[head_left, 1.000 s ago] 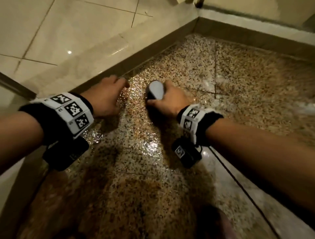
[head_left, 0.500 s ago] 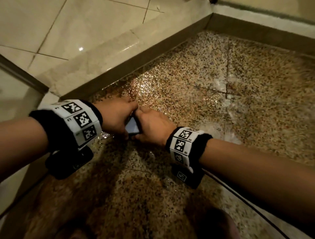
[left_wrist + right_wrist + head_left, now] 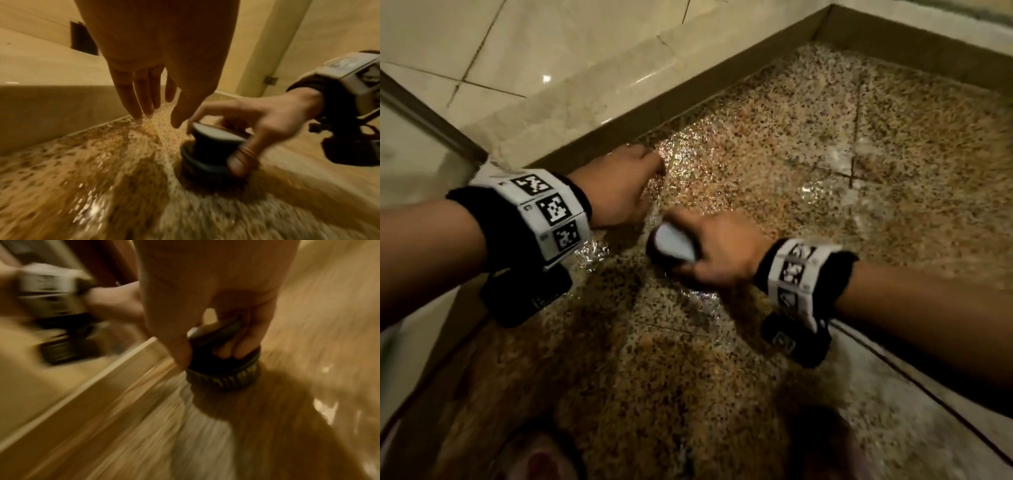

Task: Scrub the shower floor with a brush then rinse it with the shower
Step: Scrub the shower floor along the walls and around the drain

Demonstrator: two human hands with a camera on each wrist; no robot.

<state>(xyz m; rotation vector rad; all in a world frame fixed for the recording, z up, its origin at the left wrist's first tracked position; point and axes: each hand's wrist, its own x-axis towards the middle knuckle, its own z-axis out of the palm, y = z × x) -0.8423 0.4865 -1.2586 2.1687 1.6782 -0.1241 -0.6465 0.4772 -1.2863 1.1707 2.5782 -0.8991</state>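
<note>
Speckled shower floor [image 3: 808, 171]: wet, glistening.
Brush [image 3: 674, 245]: bristles down, centre, near left wall.
Right hand [image 3: 722, 253]: gripping brush knob.
Left hand [image 3: 152, 84]: fingers straight, empty.
Tip: press firmly, overlap strokes.

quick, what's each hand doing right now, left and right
Left hand: open, fingers straight, tips touching the wet shower floor, holding nothing.
Right hand: fingers curled round the brush, pressing it on the floor.

Two hands, one left hand [image 3: 616, 192] and one right hand [image 3: 722, 253]; one brush [image 3: 671, 245]; two wristbands.
</note>
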